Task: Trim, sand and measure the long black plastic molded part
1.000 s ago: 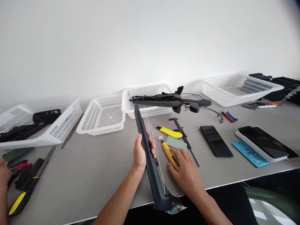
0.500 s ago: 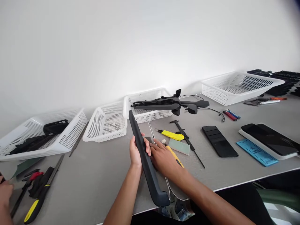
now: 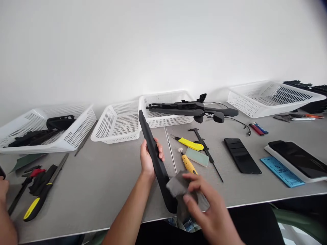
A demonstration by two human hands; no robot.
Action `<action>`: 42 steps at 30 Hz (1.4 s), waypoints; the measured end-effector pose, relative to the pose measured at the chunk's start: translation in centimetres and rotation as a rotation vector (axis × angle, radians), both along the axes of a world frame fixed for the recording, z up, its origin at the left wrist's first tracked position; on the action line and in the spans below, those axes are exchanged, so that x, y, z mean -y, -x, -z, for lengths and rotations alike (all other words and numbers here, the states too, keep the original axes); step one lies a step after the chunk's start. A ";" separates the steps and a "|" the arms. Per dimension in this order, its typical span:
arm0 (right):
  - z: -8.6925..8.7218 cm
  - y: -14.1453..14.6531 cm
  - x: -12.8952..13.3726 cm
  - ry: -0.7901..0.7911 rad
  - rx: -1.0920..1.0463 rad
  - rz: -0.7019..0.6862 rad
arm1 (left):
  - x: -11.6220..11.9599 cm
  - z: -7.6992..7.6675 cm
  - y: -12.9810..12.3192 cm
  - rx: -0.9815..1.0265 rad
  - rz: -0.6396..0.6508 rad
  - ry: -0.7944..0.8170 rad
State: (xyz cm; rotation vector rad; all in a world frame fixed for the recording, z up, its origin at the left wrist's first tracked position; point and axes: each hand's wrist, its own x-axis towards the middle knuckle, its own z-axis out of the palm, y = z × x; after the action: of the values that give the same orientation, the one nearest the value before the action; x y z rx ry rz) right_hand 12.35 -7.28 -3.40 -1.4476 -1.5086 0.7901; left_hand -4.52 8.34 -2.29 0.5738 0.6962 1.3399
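A long black plastic part [image 3: 155, 157] lies slanted across my left hand [image 3: 148, 159], whose fingers wrap round its upper half. Its wider lower end is near the table's front edge. My right hand [image 3: 204, 200] holds a crumpled grey sheet [image 3: 178, 184] between thumb and fingers, just right of the part's lower end; the sheet overlaps part of that end in view. Beyond the sheet lie a yellow rotary-type tool [image 3: 188, 164], a pale green block [image 3: 197, 157], a yellow utility knife [image 3: 191, 143] and a black caliper [image 3: 204, 146].
White baskets [image 3: 116, 139] line the wall; black parts [image 3: 178, 110] rest across the middle one. Phones [image 3: 242, 156], a blue card [image 3: 282, 172] and lighters [image 3: 258, 128] lie right. A yellow-black file [image 3: 46, 194] and another person's hand [image 3: 3, 189] are left.
My right hand has moved from beside my left fingers down towards the table's front edge, and the grey sheet now shows in it. The view has shifted slightly.
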 end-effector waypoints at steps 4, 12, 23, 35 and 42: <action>3.9 3.3 3.5 -0.281 0.195 -0.218 | 0.0 0.2 -0.1 0.043 0.045 0.028; 5.4 5.4 2.2 -0.408 0.428 -0.234 | -0.4 0.2 0.1 0.165 0.019 0.149; 3.9 7.1 -3.4 -0.423 0.387 -0.182 | -0.1 0.3 0.0 0.134 0.061 -0.046; -0.2 7.0 -8.7 -0.508 0.304 -0.104 | 2.8 -0.8 -0.8 0.037 0.126 -0.354; -3.7 7.2 -11.2 -0.603 0.153 -0.039 | 4.5 0.6 -0.9 0.010 0.151 -0.338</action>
State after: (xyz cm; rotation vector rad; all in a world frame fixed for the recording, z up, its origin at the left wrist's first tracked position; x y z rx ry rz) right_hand 5.19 3.92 0.34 -1.0384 -1.7036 0.2074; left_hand -3.62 3.89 -2.94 0.8723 0.4098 1.3255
